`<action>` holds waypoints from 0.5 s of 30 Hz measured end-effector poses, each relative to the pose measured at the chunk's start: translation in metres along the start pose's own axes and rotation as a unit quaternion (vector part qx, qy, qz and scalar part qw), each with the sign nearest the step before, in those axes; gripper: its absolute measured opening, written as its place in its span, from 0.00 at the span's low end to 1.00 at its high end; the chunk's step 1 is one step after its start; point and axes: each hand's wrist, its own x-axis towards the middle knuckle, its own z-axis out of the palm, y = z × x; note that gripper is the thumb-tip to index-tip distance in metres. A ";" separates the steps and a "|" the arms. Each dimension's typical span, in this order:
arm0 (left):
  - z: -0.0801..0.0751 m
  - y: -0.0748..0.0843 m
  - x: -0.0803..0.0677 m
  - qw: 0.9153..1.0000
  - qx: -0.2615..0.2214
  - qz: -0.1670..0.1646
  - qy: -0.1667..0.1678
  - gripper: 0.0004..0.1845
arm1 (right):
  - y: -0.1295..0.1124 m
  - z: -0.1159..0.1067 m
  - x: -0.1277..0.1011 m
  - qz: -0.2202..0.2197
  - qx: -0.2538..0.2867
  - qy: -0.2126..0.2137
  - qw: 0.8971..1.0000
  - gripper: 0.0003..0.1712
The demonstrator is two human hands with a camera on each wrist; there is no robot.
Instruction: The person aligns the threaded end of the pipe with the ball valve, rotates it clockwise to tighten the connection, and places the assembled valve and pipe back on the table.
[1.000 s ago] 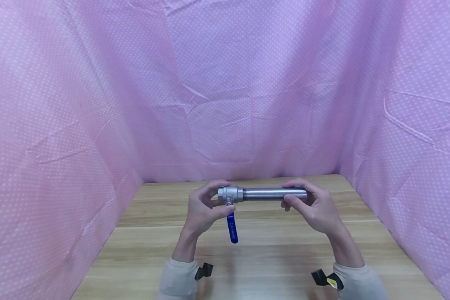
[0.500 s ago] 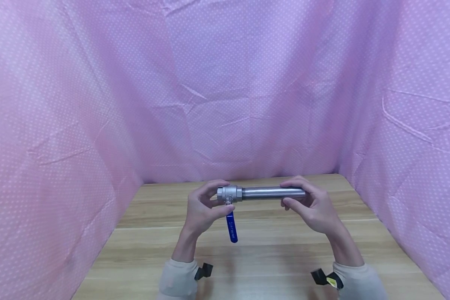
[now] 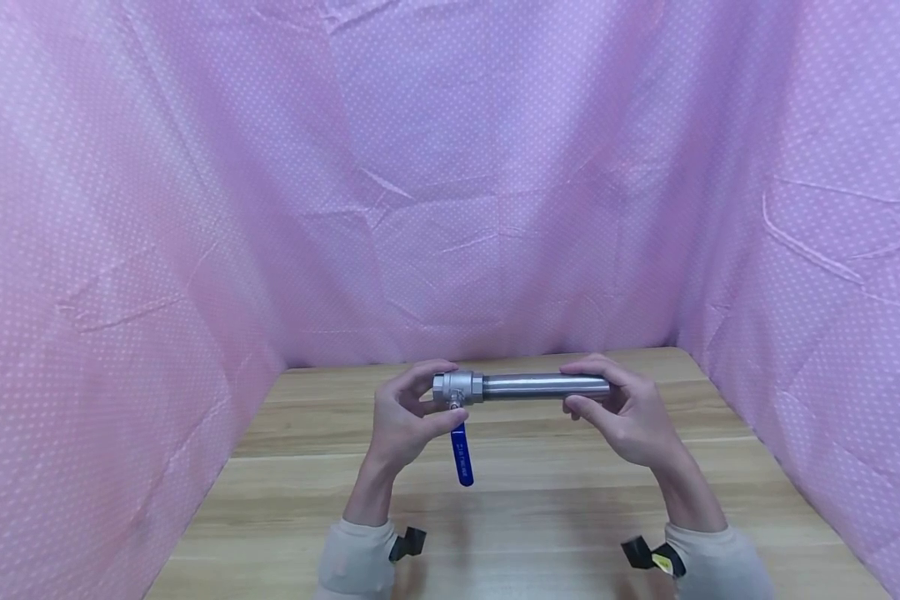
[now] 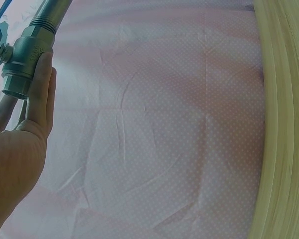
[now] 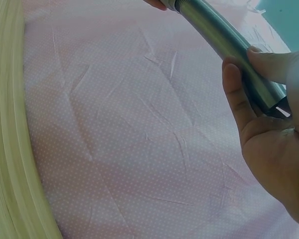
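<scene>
A silver ball valve (image 3: pixel 459 385) with a blue lever handle (image 3: pixel 462 457) is joined to a steel pipe (image 3: pixel 525 387); both are held level above the table. My left hand (image 3: pixel 405 421) grips the valve, fingers at its upper side and thumb by the base of the lever, which points toward me. My right hand (image 3: pixel 633 417) holds the pipe near its free end, thumb on the near side and fingers around the far side. In the left wrist view, threads (image 4: pixel 44 24) show where the pipe enters the valve body (image 4: pixel 25 59). The right wrist view shows the pipe (image 5: pixel 229 45) between thumb and fingers.
Below the hands is a light wood-grain table (image 3: pixel 510 533). Pink dotted cloth (image 3: pixel 450 208) hangs behind the table and along both sides. A black strap piece (image 3: pixel 408 543) sits at the left cuff, and another (image 3: pixel 648 554) at the right.
The valve, pipe and both hands have shifted very slightly to the left in the head view. Both hands keep their hold, and the lever still points toward me.
</scene>
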 end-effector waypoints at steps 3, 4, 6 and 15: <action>0.000 0.000 0.000 1.000 -0.007 -0.005 -0.002 0.31 | 0.000 0.000 -0.001 -0.001 -0.008 0.002 1.000 0.25; 0.000 0.000 0.000 1.000 -0.010 -0.007 -0.003 0.31 | 0.000 0.000 -0.001 -0.001 -0.010 0.003 1.000 0.25; 0.000 0.000 0.000 1.000 -0.011 -0.008 -0.004 0.32 | 0.000 -0.001 -0.001 0.000 -0.015 0.005 1.000 0.25; 0.000 0.000 0.000 1.000 -0.009 -0.006 -0.004 0.31 | 0.002 -0.001 0.000 -0.011 -0.025 0.010 1.000 0.25</action>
